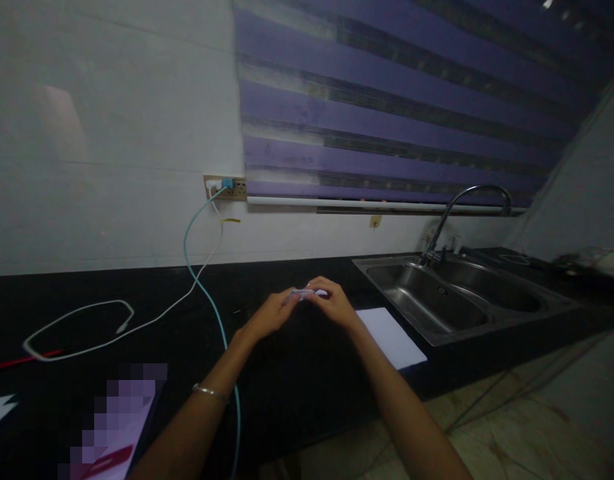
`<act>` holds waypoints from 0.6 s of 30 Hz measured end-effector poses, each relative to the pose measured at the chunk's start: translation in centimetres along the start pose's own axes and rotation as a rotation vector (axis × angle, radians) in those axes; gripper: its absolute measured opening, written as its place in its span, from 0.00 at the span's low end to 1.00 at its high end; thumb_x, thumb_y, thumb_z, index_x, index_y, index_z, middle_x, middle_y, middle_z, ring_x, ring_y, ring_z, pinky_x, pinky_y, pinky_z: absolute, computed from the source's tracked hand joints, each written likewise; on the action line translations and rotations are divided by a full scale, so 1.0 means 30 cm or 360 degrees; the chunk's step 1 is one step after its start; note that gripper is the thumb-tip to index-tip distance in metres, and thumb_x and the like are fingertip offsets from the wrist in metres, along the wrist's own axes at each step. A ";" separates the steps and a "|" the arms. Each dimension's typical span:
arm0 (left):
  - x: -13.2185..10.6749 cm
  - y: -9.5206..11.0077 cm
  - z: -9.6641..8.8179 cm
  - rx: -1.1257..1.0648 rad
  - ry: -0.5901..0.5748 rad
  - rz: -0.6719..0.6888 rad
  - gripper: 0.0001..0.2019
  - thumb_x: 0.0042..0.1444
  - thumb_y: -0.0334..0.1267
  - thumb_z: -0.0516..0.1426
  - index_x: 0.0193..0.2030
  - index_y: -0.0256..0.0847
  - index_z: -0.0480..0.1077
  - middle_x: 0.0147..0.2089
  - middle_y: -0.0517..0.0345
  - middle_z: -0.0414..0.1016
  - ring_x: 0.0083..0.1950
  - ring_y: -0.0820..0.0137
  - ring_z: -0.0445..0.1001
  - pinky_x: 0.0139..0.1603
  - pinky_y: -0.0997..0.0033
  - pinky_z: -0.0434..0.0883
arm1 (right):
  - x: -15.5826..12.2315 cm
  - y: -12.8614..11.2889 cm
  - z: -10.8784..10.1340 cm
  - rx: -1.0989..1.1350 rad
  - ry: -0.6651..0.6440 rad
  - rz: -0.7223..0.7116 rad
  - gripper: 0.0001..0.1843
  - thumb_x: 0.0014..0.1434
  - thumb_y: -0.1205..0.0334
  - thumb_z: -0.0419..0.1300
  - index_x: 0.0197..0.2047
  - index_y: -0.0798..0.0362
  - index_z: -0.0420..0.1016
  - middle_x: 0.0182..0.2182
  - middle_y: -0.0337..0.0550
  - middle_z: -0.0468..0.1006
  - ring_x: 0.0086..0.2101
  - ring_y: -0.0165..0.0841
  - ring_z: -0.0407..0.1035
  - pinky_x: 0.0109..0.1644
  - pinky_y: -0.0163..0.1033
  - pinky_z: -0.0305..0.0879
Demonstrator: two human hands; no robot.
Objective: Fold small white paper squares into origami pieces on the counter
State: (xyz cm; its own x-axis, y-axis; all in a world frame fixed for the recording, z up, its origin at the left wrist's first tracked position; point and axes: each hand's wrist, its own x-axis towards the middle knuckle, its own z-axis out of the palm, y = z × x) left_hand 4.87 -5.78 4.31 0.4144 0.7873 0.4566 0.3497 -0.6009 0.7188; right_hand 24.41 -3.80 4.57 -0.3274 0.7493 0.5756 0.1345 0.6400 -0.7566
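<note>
Both my hands meet above the black counter, pinching a small pale object between their fingertips. My left hand grips its left end; a thin bracelet sits on that wrist. My right hand grips the right end with the fingers curled. What the object is I cannot make out; it looks like a thin white strip or folded paper. A white sheet of paper lies flat on the counter just right of my right forearm.
A steel double sink with a curved tap is at the right. A teal cable and a white cable run from a wall socket across the counter. Purple blinds hang behind. Papers lie at the lower left.
</note>
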 end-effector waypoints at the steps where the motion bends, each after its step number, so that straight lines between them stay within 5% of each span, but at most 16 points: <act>1: 0.000 0.002 0.000 -0.0001 -0.0002 -0.0006 0.19 0.64 0.48 0.46 0.45 0.38 0.72 0.36 0.56 0.75 0.40 0.66 0.71 0.42 0.69 0.67 | 0.001 -0.002 -0.001 0.0003 0.0014 -0.0014 0.10 0.55 0.55 0.64 0.37 0.52 0.79 0.39 0.45 0.73 0.40 0.33 0.69 0.38 0.35 0.68; 6: 0.002 0.003 0.003 0.0010 0.0022 -0.0029 0.19 0.64 0.48 0.47 0.46 0.37 0.72 0.37 0.55 0.75 0.38 0.66 0.70 0.41 0.69 0.67 | 0.007 0.003 0.002 0.0080 0.0053 0.0069 0.11 0.55 0.56 0.63 0.39 0.52 0.79 0.36 0.45 0.74 0.35 0.32 0.69 0.34 0.35 0.67; 11: 0.005 -0.007 0.008 -0.0034 0.0011 -0.0065 0.20 0.63 0.49 0.47 0.47 0.37 0.72 0.35 0.55 0.75 0.37 0.66 0.70 0.38 0.70 0.66 | 0.014 0.028 0.009 0.0484 0.0224 0.0286 0.25 0.45 0.61 0.71 0.48 0.51 0.72 0.27 0.36 0.74 0.25 0.27 0.67 0.29 0.32 0.63; 18: 0.005 -0.011 0.009 0.0018 0.0029 -0.0087 0.21 0.63 0.50 0.46 0.49 0.38 0.72 0.35 0.56 0.74 0.36 0.67 0.69 0.38 0.70 0.66 | 0.012 0.026 0.007 0.0626 0.0276 0.0469 0.17 0.43 0.59 0.71 0.37 0.55 0.77 0.29 0.41 0.77 0.24 0.27 0.67 0.25 0.31 0.60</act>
State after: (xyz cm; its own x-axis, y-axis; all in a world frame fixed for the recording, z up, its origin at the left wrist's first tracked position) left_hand 5.03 -5.51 4.01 0.3789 0.8213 0.4265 0.3808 -0.5584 0.7370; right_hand 24.20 -3.05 4.12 -0.1641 0.9266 0.3384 -0.1751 0.3102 -0.9344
